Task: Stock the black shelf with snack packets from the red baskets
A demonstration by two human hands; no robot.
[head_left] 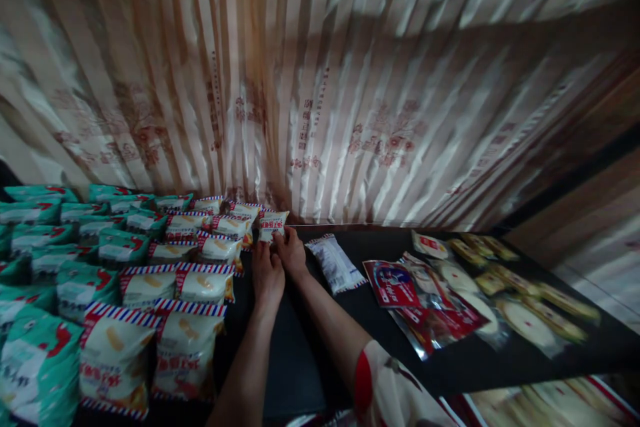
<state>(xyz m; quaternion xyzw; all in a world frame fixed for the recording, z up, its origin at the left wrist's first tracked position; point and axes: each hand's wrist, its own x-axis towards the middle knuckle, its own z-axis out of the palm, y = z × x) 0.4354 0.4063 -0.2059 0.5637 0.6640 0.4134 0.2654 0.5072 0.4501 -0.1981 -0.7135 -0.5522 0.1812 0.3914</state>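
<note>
At the back edge of the dark table, a small cream snack bag (273, 225) with red lettering stands at the end of the back row. My left hand (269, 275) has its fingers closed at the bag's lower left edge. Close beside it, my right hand (292, 253) pinches the lower right of the same bag; some fingertips are hidden. Just left are more cream snack bags (205, 283) with red, white and blue striped edges, standing in rows. A single white snack bag (336, 264) lies on its own to the right of my hands.
Teal snack bags (87, 288) fill the far left in rows. To the right lie red and blue packets (407, 290), and beyond them clear-wrapped pale round items (530, 323) and yellowish packs (560, 297). A printed, pleated curtain (350, 93) hangs behind the table (295, 360).
</note>
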